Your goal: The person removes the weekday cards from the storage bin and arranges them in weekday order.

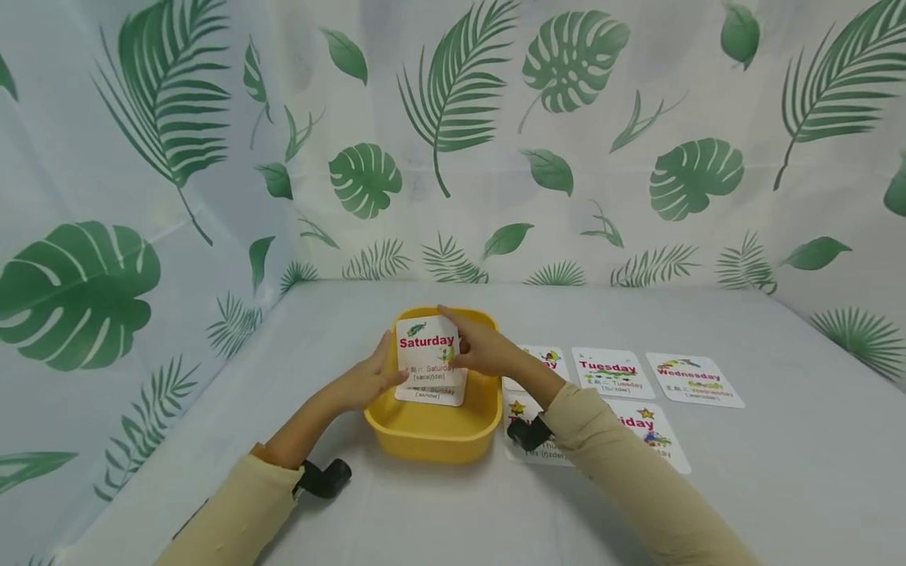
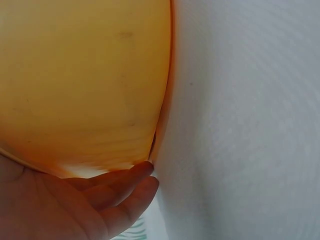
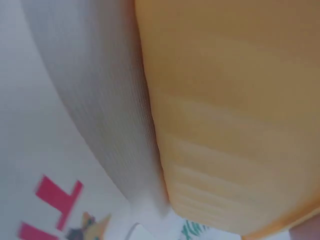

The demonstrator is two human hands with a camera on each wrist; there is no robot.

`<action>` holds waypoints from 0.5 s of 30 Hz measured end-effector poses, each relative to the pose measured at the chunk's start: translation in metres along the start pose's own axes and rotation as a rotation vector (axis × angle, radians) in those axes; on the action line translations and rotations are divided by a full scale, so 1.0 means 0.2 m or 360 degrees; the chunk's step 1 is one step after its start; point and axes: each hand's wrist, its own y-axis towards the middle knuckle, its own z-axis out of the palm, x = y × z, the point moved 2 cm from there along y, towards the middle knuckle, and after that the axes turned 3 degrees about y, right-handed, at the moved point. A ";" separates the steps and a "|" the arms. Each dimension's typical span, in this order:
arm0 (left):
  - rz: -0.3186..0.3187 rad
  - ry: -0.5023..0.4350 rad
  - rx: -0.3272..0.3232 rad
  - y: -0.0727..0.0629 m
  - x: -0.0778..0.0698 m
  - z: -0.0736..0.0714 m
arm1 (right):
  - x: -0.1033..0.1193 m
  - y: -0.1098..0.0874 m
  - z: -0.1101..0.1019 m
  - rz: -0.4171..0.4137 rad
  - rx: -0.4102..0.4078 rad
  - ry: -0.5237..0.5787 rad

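Note:
A yellow plastic basin (image 1: 439, 446) stands on the table. My left hand (image 1: 359, 382) holds its left side, the thumb over the rim near the cards and the fingers along the outer wall, as the left wrist view shows. My right hand (image 1: 487, 346) reaches into the basin and grips the Saturday card (image 1: 426, 328) by its right side, with the index finger at the top edge. Beneath it, the Sunday card (image 1: 433, 395) shows only its lower strip. The right wrist view has the basin's outer wall (image 3: 230, 125); the right fingers are mostly out of that view.
Right of the basin lie the Tuesday card (image 1: 613, 373), the Wednesday card (image 1: 695, 379) and the Friday card (image 1: 654, 436). Two more cards are partly hidden by the right forearm. A leaf-print cloth (image 1: 602, 181) hangs behind and at the sides of the grey tabletop (image 1: 318, 314).

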 end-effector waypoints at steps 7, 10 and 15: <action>-0.0033 0.0033 -0.0003 0.01 0.00 0.02 | -0.04 -0.17 -0.09 -0.0038 -0.0327 0.0313; -0.0034 0.0025 -0.0016 0.00 0.00 0.01 | -0.06 -0.27 -0.16 -0.0028 -0.0398 0.0398; -0.0031 0.0012 -0.0026 0.00 0.01 0.01 | -0.15 -0.45 -0.31 0.0028 -0.0425 0.0391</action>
